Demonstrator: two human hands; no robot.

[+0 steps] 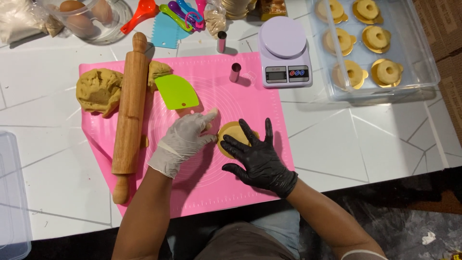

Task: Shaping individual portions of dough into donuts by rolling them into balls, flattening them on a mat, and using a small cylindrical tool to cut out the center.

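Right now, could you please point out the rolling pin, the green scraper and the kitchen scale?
rolling pin (130, 103): head view, mid barrel.
green scraper (176, 91): head view, blade centre.
kitchen scale (283, 37): head view, weighing platform.

A single view comes from a camera worn on the person's head, looking almost straight down onto the bench (365, 139). It sits close, about arm's reach above the pink silicone mat (250, 96), which fills the middle of the frame. The person's own forearms enter from the bottom edge, so the far side of the bench lies along the top. At right, the clear plastic tray (423, 67) is cut by the frame's upper edge.
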